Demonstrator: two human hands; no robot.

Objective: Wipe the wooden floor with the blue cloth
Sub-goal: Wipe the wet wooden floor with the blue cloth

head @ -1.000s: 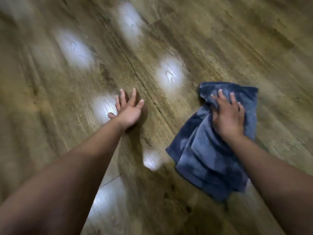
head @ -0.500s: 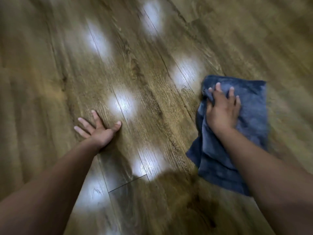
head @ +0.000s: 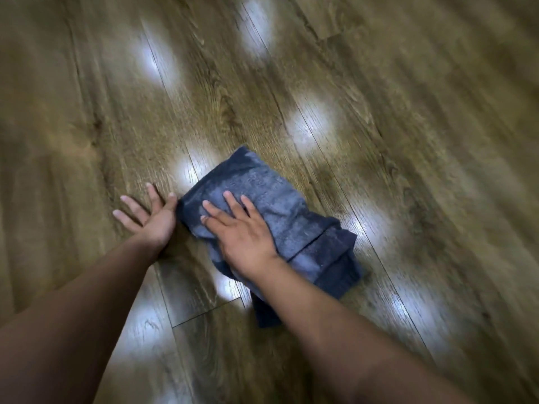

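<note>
A crumpled blue cloth [head: 285, 211] lies on the wooden floor [head: 408, 126] in the middle of the head view. My right hand [head: 239, 228] presses flat on the cloth's left part, fingers straight and spread. My left hand [head: 148, 214] rests flat on the bare planks just left of the cloth, fingers spread, its thumb almost touching the cloth's edge. Part of the cloth is hidden under my right wrist and forearm.
Glossy brown planks run diagonally across the whole view, with several bright light reflections [head: 309, 123] on them. A plank end seam [head: 204, 313] crosses near my forearms. The picture's edges are blurred.
My right hand has slid the cloth leftward across the floor until it lies next to my left hand. My left hand stays planted flat on the planks.
</note>
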